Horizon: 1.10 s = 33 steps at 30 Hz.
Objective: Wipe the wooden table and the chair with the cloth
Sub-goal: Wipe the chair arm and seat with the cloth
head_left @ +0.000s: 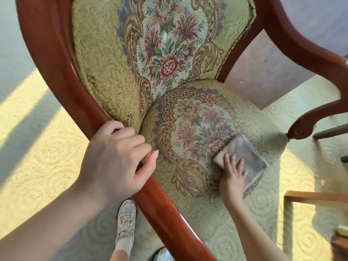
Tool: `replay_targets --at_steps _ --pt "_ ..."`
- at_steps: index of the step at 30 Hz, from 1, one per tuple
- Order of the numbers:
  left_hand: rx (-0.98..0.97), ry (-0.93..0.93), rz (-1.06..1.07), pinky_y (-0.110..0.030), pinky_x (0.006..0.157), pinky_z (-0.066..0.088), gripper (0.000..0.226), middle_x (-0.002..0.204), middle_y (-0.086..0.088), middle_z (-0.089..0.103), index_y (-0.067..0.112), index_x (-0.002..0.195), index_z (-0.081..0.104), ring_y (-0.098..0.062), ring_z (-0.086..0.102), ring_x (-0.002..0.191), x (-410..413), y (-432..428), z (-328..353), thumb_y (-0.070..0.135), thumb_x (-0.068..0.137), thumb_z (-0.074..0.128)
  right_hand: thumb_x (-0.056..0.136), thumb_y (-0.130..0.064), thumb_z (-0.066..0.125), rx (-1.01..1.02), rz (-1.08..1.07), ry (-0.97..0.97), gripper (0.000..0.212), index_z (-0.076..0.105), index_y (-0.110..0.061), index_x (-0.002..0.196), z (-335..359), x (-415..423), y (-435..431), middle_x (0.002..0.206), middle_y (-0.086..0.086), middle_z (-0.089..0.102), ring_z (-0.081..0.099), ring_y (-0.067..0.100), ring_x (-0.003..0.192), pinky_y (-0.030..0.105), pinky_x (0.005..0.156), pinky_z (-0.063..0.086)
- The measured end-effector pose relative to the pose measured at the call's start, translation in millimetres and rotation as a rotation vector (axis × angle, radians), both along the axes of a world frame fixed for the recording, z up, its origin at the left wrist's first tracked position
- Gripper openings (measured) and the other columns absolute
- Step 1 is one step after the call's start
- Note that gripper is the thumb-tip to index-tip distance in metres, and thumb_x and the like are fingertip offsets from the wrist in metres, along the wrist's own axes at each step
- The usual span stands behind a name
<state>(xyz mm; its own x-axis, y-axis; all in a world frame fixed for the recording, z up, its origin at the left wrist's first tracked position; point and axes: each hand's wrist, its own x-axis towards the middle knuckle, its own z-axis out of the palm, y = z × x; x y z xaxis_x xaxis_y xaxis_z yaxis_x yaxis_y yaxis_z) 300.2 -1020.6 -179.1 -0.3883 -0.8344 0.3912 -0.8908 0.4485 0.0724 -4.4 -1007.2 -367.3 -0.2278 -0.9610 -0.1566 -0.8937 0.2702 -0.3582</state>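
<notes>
A chair [56, 72] with a glossy red-brown wooden frame and green floral upholstery fills the view, seen from behind and above. My left hand [114, 157] grips the curved wooden back frame on its left side. My right hand [232, 176] lies flat, fingers spread, pressing a folded grey cloth [244, 157] onto the right part of the seat cushion [188, 132]. The cloth's near edge is under my palm. The wooden table is not clearly in view.
Pale patterned carpet [37, 147] with sunlit patches surrounds the chair. My feet in light sneakers [126, 221] stand just behind the chair. The right armrest [308, 53] curves forward. A light wooden frame piece [316, 198] and a dark leg [331, 132] sit at the right edge.
</notes>
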Motion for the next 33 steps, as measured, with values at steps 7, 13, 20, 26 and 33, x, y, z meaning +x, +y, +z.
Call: replay_targets --at_steps 7,13,20,26,33 --pt "0.010 -0.023 0.005 -0.038 0.074 0.038 0.042 0.051 0.001 0.048 0.017 0.054 0.051 -0.026 0.048 0.056 0 1 1 0.030 0.093 0.041 0.079 0.001 0.054 -0.004 0.832 0.114 0.081 0.026 -0.025 0.150 -6 -19 58 0.158 -0.004 0.023 0.010 0.025 0.148 0.051 0.115 0.012" --pt "0.011 -0.036 -0.002 -0.038 0.075 0.038 0.042 0.052 0.001 0.048 0.017 0.054 0.051 -0.026 0.048 0.056 1 2 1 0.030 0.093 0.041 0.076 0.000 0.059 -0.005 0.628 0.169 0.073 0.038 -0.020 0.143 21 -77 21 0.151 0.003 0.035 0.016 0.029 0.145 0.059 0.116 0.016" --pt "0.003 -0.022 -0.005 -0.037 0.072 0.038 0.040 0.052 0.001 0.046 0.018 0.054 0.048 -0.026 0.046 0.055 1 2 1 0.028 0.092 0.042 0.082 0.004 0.038 0.174 -0.232 -0.065 0.080 0.017 -0.028 0.152 13 -4 -58 0.161 0.002 0.000 -0.012 0.031 0.146 0.054 0.116 -0.012" --pt "-0.011 -0.008 -0.002 -0.036 0.072 0.036 0.039 0.051 0.001 0.044 0.018 0.053 0.046 -0.025 0.044 0.054 1 1 -1 0.026 0.091 0.043 0.090 -0.002 0.029 0.071 0.342 0.043 0.067 0.022 -0.031 0.150 22 67 -62 0.156 -0.005 0.006 -0.008 0.036 0.145 0.054 0.109 -0.020" --pt "0.008 -0.015 -0.003 -0.038 0.072 0.038 0.039 0.052 0.000 0.046 0.018 0.054 0.048 -0.026 0.046 0.056 2 1 -1 0.028 0.091 0.043 0.079 -0.003 0.050 0.064 0.939 0.132 0.078 0.026 -0.028 0.150 6 36 -1 0.157 -0.006 0.023 0.006 0.034 0.147 0.057 0.118 0.009"
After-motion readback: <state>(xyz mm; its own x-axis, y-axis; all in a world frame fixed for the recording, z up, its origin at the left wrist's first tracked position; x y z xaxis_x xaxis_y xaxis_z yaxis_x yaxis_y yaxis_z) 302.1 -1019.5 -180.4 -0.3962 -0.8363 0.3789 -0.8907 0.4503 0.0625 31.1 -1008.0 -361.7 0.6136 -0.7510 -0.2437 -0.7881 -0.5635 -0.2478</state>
